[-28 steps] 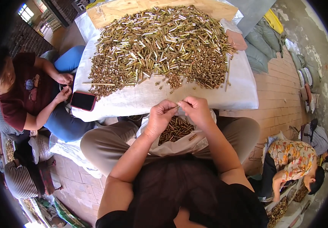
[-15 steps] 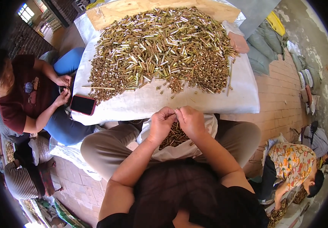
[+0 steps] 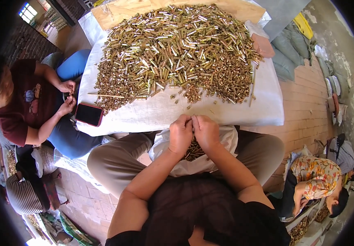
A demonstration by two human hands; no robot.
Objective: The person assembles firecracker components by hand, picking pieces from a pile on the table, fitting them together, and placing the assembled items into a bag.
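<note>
My left hand (image 3: 180,135) and my right hand (image 3: 206,133) are closed and meet at the thumbs and fingertips, above the near edge of the table. Whatever is pinched between them is hidden by the fingers. Below them, a white sack (image 3: 225,141) lies open between my knees, with many small brass-coloured metal pieces (image 3: 194,151) inside. Beyond my hands, a wide heap of gold-coloured metal tubes (image 3: 172,49) covers much of the white table cover (image 3: 144,117). Shorter nut-like pieces (image 3: 230,84) lie along the heap's near side.
A phone (image 3: 89,114) lies at the table's left corner. Thin sticks (image 3: 252,84) rest beside the heap, and a wooden board (image 3: 144,12) stands behind it. A co-worker (image 3: 31,102) sits close on the left; another person (image 3: 314,176) bends at the right. Grey sacks (image 3: 292,49) lie at the far right.
My left hand has turned, its fingers now curled more tightly against the right hand. The view has shifted slightly. At the right, the bent co-worker's arm has drawn back from the pile.
</note>
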